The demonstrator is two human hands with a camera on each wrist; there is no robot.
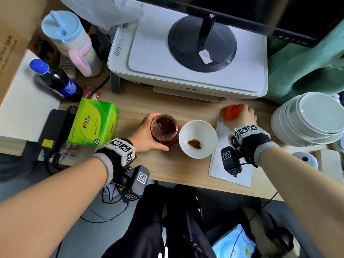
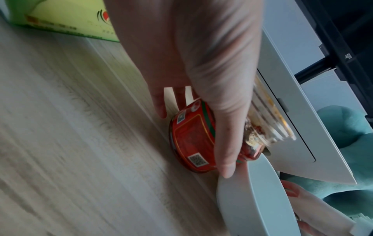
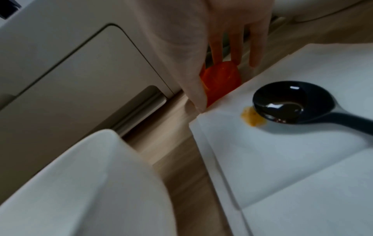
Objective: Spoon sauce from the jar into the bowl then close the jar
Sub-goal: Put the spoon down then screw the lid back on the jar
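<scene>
Head view: left hand (image 1: pixel 147 134) grips open jar (image 1: pixel 164 129) — right hand (image 1: pixel 243 116) grips red lid (image 1: pixel 231 112).

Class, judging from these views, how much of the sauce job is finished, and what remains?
Done: a dollop of sauce sits in the white ceramic bowl, and the black spoon lies on the white napkin. In hand: left hand grips the open glass jar; right hand grasps the red lid. Left: closing the jar.

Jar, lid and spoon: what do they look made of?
Jar: clear glossy glass, probably; the sauce shows through its ribbed neck. Lid: red, smooth, plastic or painted metal, unclear. Spoon: black, glossy, likely plastic, with bright highlights.
</scene>
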